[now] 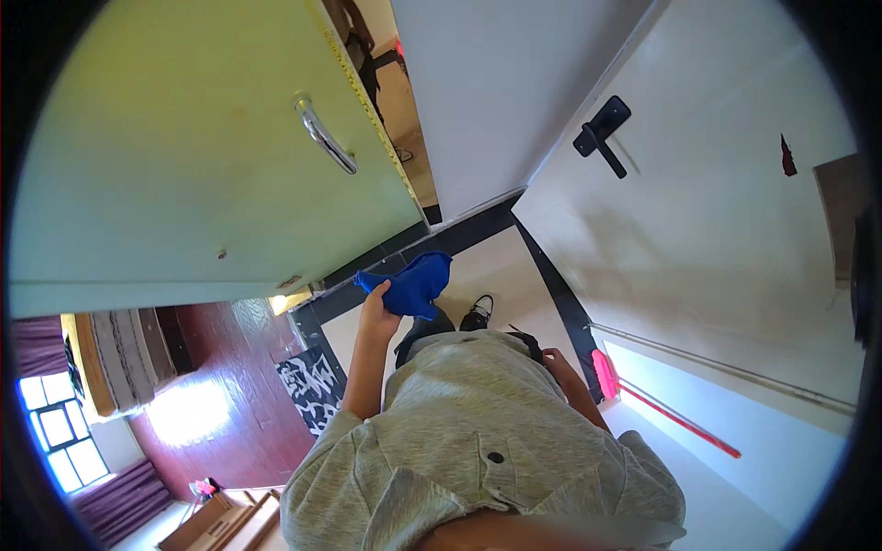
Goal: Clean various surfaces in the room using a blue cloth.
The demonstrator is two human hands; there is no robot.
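Got my left hand (375, 308) clamped on one end of this blue cloth (418, 283), out near the green door (184, 165). I'd gather up the loose end for a firmer hold. Right hand (554, 359) is beside my shirt (478, 395); can't tell if it's gripping.

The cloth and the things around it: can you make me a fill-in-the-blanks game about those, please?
1. The person's ____ hand holds the cloth.
2. The colour of that cloth is ____.
3. The lever handle on the white door is coloured ____.
4. The colour of the curtains by the window is ____.

Missing words: left; blue; black; purple.
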